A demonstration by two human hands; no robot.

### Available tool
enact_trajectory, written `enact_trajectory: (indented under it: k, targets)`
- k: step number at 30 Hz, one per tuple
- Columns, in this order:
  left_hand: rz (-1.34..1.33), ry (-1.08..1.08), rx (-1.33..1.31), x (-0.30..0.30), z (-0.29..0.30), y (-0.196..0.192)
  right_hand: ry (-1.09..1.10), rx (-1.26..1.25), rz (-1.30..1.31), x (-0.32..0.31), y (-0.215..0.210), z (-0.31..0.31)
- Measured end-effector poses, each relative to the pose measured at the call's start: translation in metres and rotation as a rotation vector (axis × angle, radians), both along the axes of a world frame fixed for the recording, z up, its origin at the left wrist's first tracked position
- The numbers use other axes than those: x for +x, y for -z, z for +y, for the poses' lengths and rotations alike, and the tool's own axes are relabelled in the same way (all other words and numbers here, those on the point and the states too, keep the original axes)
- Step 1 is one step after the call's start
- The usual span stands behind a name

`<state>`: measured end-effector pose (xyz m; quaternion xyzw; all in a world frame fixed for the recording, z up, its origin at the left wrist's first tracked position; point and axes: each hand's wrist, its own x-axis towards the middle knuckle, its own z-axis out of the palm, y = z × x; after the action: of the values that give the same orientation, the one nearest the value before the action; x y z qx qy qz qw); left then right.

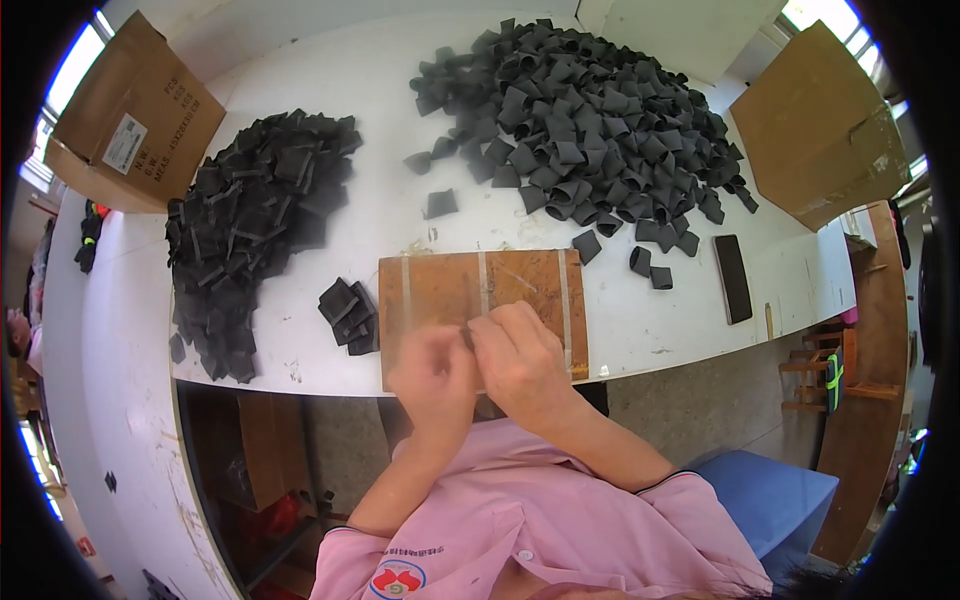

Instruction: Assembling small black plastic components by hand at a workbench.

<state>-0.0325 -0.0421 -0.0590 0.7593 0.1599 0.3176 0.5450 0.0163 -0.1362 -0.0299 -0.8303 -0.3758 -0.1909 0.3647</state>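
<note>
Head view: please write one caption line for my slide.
Left hand and right hand close together over a brown board on a white table, near heaps of dark pieces.

Looking over a scuffed white worktop (385,190), backed by a pale upright panel (665,35). Catching bright light from windows (78,65) at upper left and upper right. Showing grey floor (690,415) below the front edge, with a blue seat (765,490) at lower right and brown wooden furniture (875,320) farther right. Revealing a dark open compartment (215,435) beneath the worktop's left side.
</note>
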Motion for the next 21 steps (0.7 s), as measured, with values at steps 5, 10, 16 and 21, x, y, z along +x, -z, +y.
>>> enact_trajectory:
  k: [5,10,16,21]
  targets:
    - [-0.002,0.106,-0.689,0.007,0.003,-0.035,0.148,0.058,-0.002,0.006,0.008,-0.006]
    - [0.002,0.481,-1.099,0.000,0.017,-0.046,-0.153,0.609,1.161,0.012,-0.007,-0.017]
    - [-0.109,0.025,0.073,0.004,0.011,-0.017,-0.482,1.117,1.812,0.008,-0.035,-0.015]
    - [-0.057,0.187,-0.828,0.006,0.028,-0.050,-0.448,0.754,1.225,0.020,-0.038,-0.027]
